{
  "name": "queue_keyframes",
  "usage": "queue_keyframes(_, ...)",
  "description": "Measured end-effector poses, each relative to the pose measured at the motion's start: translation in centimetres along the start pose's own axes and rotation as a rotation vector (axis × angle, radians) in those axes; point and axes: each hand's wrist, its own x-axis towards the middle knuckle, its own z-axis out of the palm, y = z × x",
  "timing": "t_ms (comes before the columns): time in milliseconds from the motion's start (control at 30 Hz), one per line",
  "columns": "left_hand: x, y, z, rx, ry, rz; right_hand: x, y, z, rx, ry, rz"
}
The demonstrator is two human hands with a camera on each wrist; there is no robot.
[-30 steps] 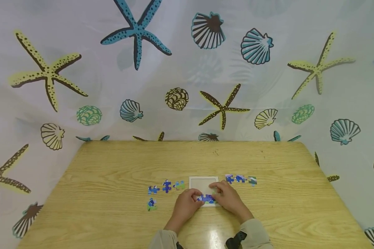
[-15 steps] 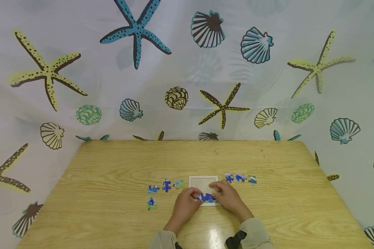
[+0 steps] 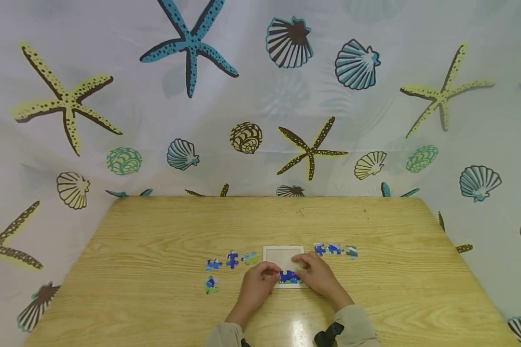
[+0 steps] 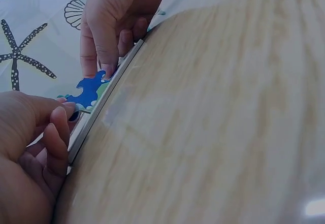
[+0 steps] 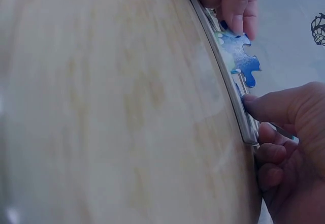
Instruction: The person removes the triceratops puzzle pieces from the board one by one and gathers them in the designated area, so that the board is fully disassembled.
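Note:
A white-rimmed puzzle tray [image 3: 284, 248] lies before me, with blue puzzle pieces [image 3: 289, 276] along its near side. At its left end my left hand [image 3: 257, 285] pinches a blue puzzle piece [image 4: 90, 90] between thumb and forefinger. The left wrist view has this piece tilted up from the tray. Across the tray's right end lies my right hand [image 3: 319, 275]. Its thumb [image 5: 261, 107] presses inside the near rim, while the other fingers curl at the tray's corner in the right wrist view. What lies under the left fingertips is hidden.
Left of the tray lie loose puzzle pieces [image 3: 232, 259], one of them [image 3: 211, 284] nearer to me. More loose pieces [image 3: 334, 248] lie in a row beyond my right hand. The wooden table [image 3: 156, 221] meets a shell-patterned cloth [image 3: 252, 106] at its far edge.
My left hand has shifted slightly, its fingertips now bunched at the left end of the blue pieces. The right hand stays in place, and the loose pieces have not moved.

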Motion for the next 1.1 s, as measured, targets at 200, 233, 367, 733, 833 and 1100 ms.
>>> queue_keyframes(200, 0.0, 0.1, -0.3, -0.077, 0.006, -0.054, 0.0, 0.0, 0.0, -0.009, -0.003, -0.008)
queue_keyframes(233, -0.1, 0.2, -0.4, -0.089, 0.007, -0.063, 0.0, 0.0, 0.0, -0.010, -0.004, -0.007)
queue_keyframes(367, -0.2, 0.2, -0.8, -0.118, 0.014, -0.089, 0.0, -0.1, 0.0, -0.010, -0.004, -0.003)
queue_keyframes(733, -1.3, -0.5, -4.3, -0.129, 0.089, -0.113, -0.1, -0.4, -0.1, -0.003, -0.006, 0.000)
queue_keyframes(833, -1.8, -0.7, -6.1, -0.076, 0.124, -0.128, -0.1, -0.5, -0.1, -0.004, -0.008, -0.010)
queue_keyframes(1100, -2.7, -1.1, -9.7, 0.094, 0.201, -0.101, -0.3, -0.7, -0.1, 0.014, -0.009, -0.004)
